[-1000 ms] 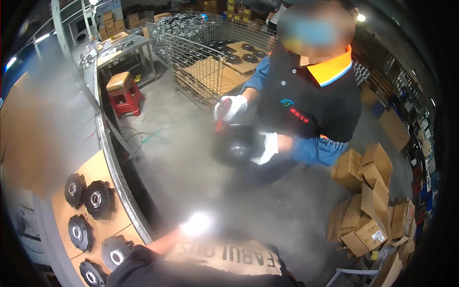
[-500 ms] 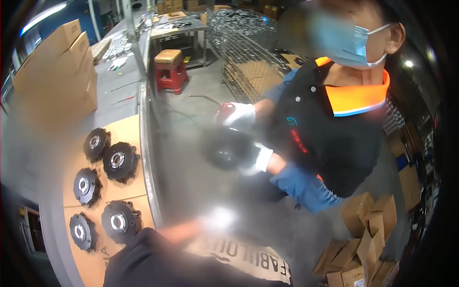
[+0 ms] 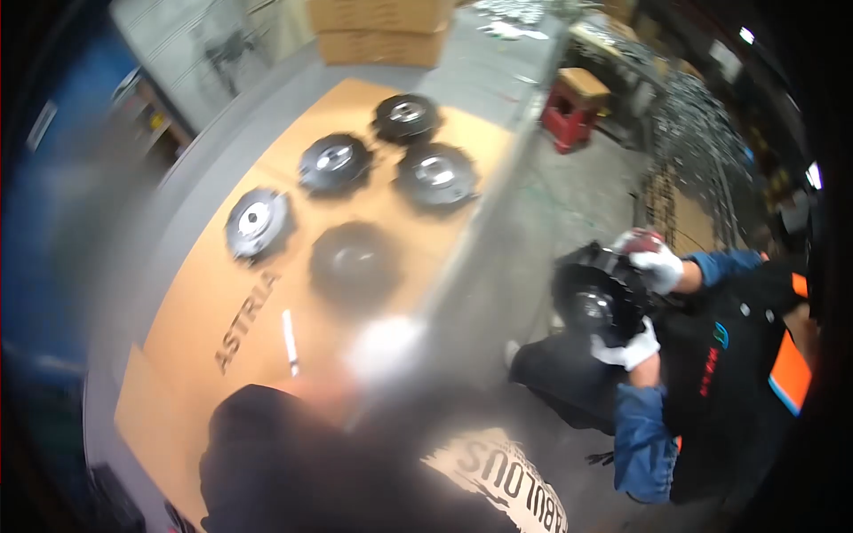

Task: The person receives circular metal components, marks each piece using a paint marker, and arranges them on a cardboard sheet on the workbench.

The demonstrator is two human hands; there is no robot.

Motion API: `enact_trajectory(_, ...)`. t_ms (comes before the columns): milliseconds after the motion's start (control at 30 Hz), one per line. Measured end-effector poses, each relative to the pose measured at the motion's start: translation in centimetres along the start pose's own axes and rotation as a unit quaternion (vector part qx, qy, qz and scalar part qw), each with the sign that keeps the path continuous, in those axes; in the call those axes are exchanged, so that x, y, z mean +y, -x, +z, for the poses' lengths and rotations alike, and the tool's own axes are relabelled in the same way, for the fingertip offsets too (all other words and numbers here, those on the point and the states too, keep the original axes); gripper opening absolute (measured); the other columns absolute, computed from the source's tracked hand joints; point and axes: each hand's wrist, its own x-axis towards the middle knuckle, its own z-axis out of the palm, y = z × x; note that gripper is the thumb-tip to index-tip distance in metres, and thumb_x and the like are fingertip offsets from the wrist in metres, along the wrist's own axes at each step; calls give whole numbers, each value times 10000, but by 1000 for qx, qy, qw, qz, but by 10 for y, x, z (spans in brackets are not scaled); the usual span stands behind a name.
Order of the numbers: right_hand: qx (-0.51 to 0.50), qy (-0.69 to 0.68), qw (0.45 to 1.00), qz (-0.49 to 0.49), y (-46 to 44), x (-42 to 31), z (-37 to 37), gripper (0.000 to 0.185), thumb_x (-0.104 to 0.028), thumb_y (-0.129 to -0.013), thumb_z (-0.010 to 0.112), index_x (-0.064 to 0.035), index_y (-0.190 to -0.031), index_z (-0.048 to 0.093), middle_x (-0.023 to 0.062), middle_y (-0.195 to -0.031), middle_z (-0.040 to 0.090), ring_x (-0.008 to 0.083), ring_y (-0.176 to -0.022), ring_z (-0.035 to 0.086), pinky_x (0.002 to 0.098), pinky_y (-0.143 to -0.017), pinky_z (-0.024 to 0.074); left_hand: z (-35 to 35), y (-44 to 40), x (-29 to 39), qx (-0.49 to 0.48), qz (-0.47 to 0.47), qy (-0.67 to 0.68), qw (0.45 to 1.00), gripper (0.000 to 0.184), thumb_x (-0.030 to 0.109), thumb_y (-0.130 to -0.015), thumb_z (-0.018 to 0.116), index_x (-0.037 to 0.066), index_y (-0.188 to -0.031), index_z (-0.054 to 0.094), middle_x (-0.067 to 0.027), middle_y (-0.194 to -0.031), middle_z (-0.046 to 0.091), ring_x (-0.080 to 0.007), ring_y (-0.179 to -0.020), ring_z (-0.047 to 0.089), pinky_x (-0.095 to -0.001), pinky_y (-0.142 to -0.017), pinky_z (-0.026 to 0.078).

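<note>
My left hand [image 3: 386,348], in a white glove, is a bright blur at the table's near edge. Its fingers are smeared, so what it holds, if anything, cannot be made out. Just beyond it, a dark round part [image 3: 355,262] lies blurred on the cardboard sheet [image 3: 200,333]. Further up the sheet are several more black discs with metal hubs, among them one at the left [image 3: 259,224] and one near the right edge [image 3: 435,176]. A thin white stick-like item [image 3: 290,342] rests left of my hand. My right hand is out of view.
At the right, a co-worker in a black vest [image 3: 702,373] holds a black round part [image 3: 593,298] in gloved hands, with something red. A cardboard box [image 3: 382,35] stands at the table's far end. Beyond the table edge are a red stool [image 3: 569,120] and a wire cage.
The view has swung left toward the table, so the co-worker and stool now appear further right and more of the cardboard shows. My left hand now appears beside the table's near edge.
</note>
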Motion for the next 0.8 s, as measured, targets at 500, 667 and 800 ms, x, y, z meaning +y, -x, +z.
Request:
enact_trajectory(500,75,-320,936,-130,42,-163,119,124,-88,-807,502,-2,-860,575,32,-739,561,149,-653,520,264,-597,433,25,139,-72,217,-379,36,899,235,302,-828,472,71,-867,459,-177,-725,543,-345,-708,559,-418,-645,452)
enact_trajectory(667,-70,-570,798,-181,46,-244,23,362,-245,-780,596,-3,-1039,521,124,-971,565,190,-895,536,295,-789,423,-14,89,54,218,43,179,958,156,249,-785,539,98,-810,567,-132,-683,571,-343,-607,566,-395,-535,457)
enact_trajectory(800,-17,-656,746,-113,55,-219,46,409,-286,-817,560,-3,-1102,483,121,-1006,559,181,-933,522,289,-829,403,6,45,89,127,110,346,923,273,330,-735,613,84,-842,564,-107,-732,595,-316,-671,590,-377,-574,475)
